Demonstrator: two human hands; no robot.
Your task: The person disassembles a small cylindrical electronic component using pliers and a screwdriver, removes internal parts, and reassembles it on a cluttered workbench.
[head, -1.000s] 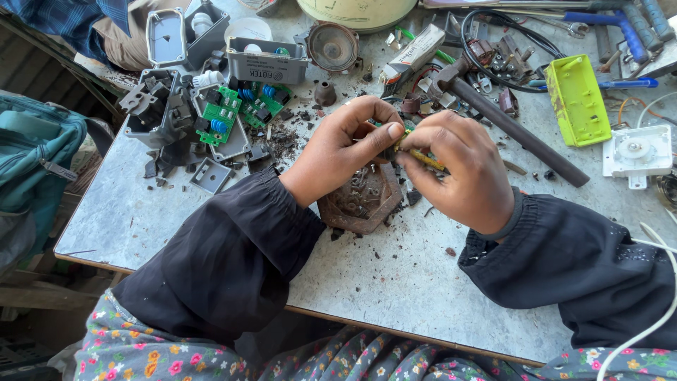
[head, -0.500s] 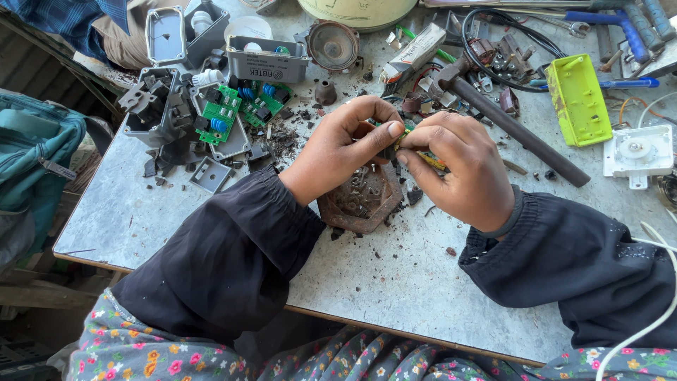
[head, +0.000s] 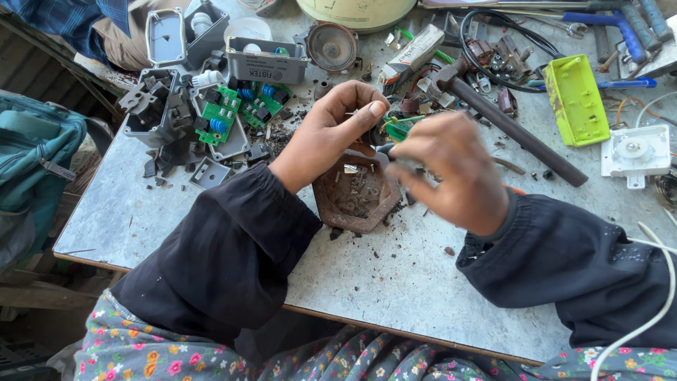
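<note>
My left hand (head: 331, 130) pinches a small electronic part (head: 396, 128) with green bits, holding it just above a rusty brown metal block (head: 356, 197) on the grey table (head: 395, 282). Small screws and scraps lie on the block. My right hand (head: 451, 173) is blurred and closed around a thin dark-tipped tool (head: 386, 149), whose tip points at the part. Most of the tool is hidden in my fist. Both hands nearly touch over the block.
A hammer (head: 511, 123) lies behind my right hand, with a lime green plastic case (head: 575, 99) and a white motor housing (head: 635, 152) to its right. Green circuit boards (head: 226, 113) and grey plastic boxes (head: 166, 106) are at the back left. A teal bag (head: 35, 155) hangs off the left edge.
My right hand has shifted slightly down and toward me and is now blurred; the yellowish tool shaft seen earlier is hidden. My left hand keeps its hold over the block.
</note>
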